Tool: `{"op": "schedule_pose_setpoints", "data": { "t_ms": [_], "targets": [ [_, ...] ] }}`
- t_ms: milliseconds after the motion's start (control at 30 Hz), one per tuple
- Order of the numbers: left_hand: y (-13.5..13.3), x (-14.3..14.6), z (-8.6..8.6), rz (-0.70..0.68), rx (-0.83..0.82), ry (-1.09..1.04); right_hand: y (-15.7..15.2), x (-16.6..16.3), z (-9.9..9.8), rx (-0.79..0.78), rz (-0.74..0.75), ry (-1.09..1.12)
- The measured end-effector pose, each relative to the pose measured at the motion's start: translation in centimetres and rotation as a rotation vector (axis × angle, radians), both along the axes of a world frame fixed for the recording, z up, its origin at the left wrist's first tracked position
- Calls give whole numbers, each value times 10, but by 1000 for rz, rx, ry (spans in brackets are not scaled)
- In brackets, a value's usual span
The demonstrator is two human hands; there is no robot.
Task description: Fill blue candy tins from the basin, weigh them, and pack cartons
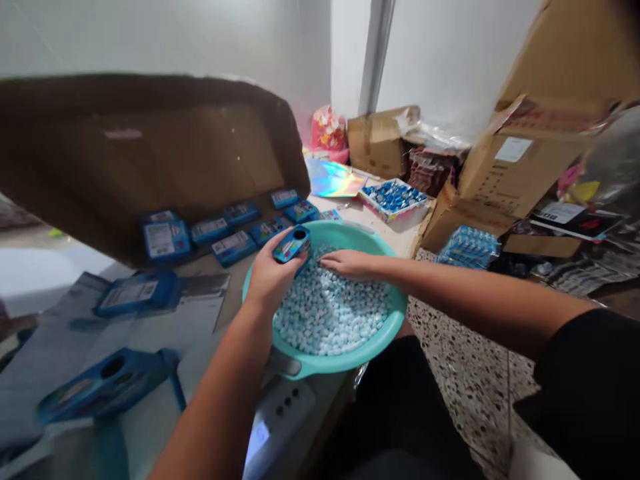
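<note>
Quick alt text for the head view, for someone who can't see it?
A person's left hand holds a small blue box at a turquoise tub of pale pellets; the right hand is down at the pellets. More blue boxes lie to the left.

My round plastic basin (340, 364) is turquoise, the small oval pieces (335, 313) pale blue; my angular blue box (290, 245) bears multicoloured print.

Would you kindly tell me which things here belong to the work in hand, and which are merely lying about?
Seemingly in use:
blue box, held in the left hand
small pale pieces, touched by the right hand
turquoise basin containing them
probably the similar blue boxes nearby

Apparently lying about:
shiny blue pieces
iridescent sheet
pink bag
</note>
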State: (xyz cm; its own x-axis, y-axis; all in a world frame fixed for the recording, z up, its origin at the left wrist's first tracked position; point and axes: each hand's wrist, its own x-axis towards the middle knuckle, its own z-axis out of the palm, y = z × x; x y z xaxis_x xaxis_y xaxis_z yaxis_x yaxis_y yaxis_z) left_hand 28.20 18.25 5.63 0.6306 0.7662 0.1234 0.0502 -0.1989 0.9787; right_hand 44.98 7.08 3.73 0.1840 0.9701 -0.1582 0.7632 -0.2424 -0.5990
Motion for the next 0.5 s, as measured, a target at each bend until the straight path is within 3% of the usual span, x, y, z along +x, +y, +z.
{"op": "schedule_pose_setpoints", "data": {
  "t_ms": [200,367,500],
  "targets": [
    [5,1,-1,-22,112,252,10,-15,-12,-65,4,257],
    [5,0,-2,-10,100,327,10,-44,-13,-25,-206,757],
    [5,0,-4,1,41,400,15,-67,-14,-53,-309,892]
  ]
}}
